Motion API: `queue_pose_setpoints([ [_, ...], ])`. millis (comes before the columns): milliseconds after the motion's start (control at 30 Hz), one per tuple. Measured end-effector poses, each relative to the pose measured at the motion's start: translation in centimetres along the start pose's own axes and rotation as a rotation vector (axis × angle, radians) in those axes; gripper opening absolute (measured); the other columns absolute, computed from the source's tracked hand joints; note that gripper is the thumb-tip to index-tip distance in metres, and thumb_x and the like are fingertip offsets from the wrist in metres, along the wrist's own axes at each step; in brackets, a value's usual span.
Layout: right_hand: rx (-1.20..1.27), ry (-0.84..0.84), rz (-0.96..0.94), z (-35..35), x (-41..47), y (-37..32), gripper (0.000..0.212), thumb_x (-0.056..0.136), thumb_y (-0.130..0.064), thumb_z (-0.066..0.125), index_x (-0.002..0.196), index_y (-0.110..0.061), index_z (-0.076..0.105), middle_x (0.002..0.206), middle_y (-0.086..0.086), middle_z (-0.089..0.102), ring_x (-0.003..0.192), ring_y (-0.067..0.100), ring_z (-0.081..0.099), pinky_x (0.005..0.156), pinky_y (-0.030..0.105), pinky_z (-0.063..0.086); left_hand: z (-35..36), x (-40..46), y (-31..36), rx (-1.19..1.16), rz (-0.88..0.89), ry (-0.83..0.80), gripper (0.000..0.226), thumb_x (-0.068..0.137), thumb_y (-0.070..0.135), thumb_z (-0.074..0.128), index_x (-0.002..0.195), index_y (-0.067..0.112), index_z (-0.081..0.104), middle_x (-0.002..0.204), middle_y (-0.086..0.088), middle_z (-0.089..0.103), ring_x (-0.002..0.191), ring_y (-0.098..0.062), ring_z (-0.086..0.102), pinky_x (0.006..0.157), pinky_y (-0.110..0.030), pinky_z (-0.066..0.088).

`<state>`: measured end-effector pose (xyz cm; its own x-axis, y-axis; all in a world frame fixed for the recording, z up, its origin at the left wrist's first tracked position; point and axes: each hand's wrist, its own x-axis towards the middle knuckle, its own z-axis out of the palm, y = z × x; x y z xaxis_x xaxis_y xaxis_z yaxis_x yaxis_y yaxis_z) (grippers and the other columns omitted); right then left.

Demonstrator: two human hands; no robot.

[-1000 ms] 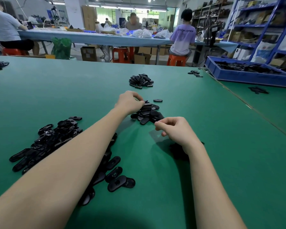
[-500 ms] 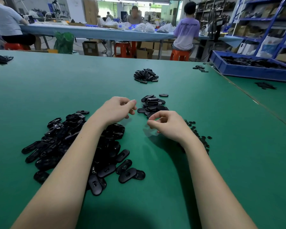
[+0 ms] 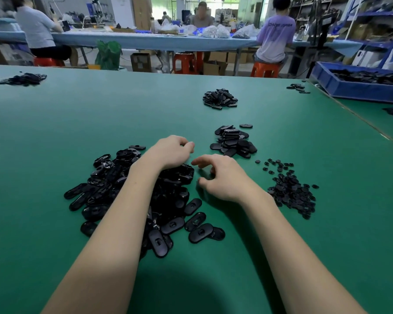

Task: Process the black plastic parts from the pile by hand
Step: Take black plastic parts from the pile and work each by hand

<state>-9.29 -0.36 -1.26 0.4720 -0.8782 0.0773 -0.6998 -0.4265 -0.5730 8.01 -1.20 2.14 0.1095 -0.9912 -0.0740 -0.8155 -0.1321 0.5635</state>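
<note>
1. From where I sit, my left hand (image 3: 170,152) hangs over the far edge of the big pile of black plastic parts (image 3: 132,196), fingers curled under with the tips drawn in toward the thumb. Whether they pinch anything I cannot tell; the fingertips hide it.
2. My right hand (image 3: 225,177) is just beside the left, fingers loosely curled and spread apart, nothing visibly between them. The pile's nearest edge lies directly left of those fingertips, almost touching.
3. I judge the step in hand to be taking the next part from the pile. I would pick a part lying loose at the rim, just under the left fingers, rather than dig into the heap and scatter it.
4. Take one part only, by its long edges, so the middle is free for the right fingers to work on.
5. The stack of finished ovals (image 3: 234,141) sits beyond the right fingertips, slightly to the right; the heap of small round bits (image 3: 290,191) lies to the right of the right wrist. I would keep these two apart and drop each piece well inside its own heap.
6. Work low over the green table (image 3: 55,132) so that a dropped piece does not bounce far.
</note>
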Motion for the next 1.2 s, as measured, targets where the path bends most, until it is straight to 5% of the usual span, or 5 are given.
queue_pose_setpoints([
  [200, -0.091, 0.003, -0.059, 0.3, 0.0, -0.4, 0.047, 0.091, -0.027, 0.067, 0.136, -0.040, 0.061, 0.129, -0.001, 0.062, 0.119, 0.023, 0.051, 0.103, 0.036, 0.045, -0.2, 0.0, -0.4, 0.026, -0.013, -0.006, 0.029, 0.100, 0.040, 0.044, 0.104, 0.028, 0.070, 0.115, -0.001, 0.069, 0.109, -0.022, 0.060, 0.092, -0.031, 0.045],
  [500, -0.005, 0.132, 0.040, 0.3, 0.0, 0.3, 0.018, 0.086, -0.038, 0.074, 0.103, -0.041, 0.072, 0.107, -0.021, 0.070, 0.100, 0.008, 0.059, 0.079, 0.026, 0.044, 0.0, 0.0, -0.3, 0.007, -0.021, -0.018, 0.028, 0.097, 0.040, 0.047, 0.092, 0.027, 0.072, 0.105, 0.003, 0.073, 0.103, -0.019, 0.064, 0.096, -0.034, 0.050],
  [767, 0.082, 0.160, 0.070, -0.9, 0.2, 1.1, 0.017, 0.089, -0.028, 0.068, 0.080, -0.043, 0.068, 0.085, -0.020, 0.071, 0.082, 0.007, 0.067, 0.079, 0.031, 0.057, 0.1, 0.0, -0.2, -0.026, -0.009, -0.016, 0.025, 0.095, 0.038, 0.050, 0.088, 0.027, 0.071, 0.076, 0.021, 0.074, 0.077, -0.001, 0.062, 0.063, -0.023, 0.042],
  [967, 0.254, 0.161, 0.127, -2.8, -0.2, 2.3, 0.017, 0.093, -0.028, 0.066, 0.087, -0.040, 0.075, 0.083, -0.018, 0.073, 0.067, -0.013, 0.059, 0.057, 0.005, 0.039, 0.1, -0.4, 0.1, -0.053, 0.032, -0.004, 0.019, 0.095, 0.038, 0.053, 0.091, 0.033, 0.071, 0.079, 0.023, 0.074, 0.080, 0.000, 0.062, 0.063, -0.023, 0.042],
  [1200, 0.388, 0.174, 0.177, -4.2, -0.8, 3.1, 0.020, 0.096, -0.023, 0.063, 0.095, -0.034, 0.080, 0.092, -0.015, 0.076, 0.083, 0.008, 0.066, 0.074, 0.020, 0.050, 0.5, -0.6, 0.7, -0.080, 0.091, -0.002, 0.017, 0.095, 0.039, 0.056, 0.094, 0.034, 0.072, 0.083, 0.021, 0.075, 0.088, 0.001, 0.062, 0.067, -0.019, 0.042],
])
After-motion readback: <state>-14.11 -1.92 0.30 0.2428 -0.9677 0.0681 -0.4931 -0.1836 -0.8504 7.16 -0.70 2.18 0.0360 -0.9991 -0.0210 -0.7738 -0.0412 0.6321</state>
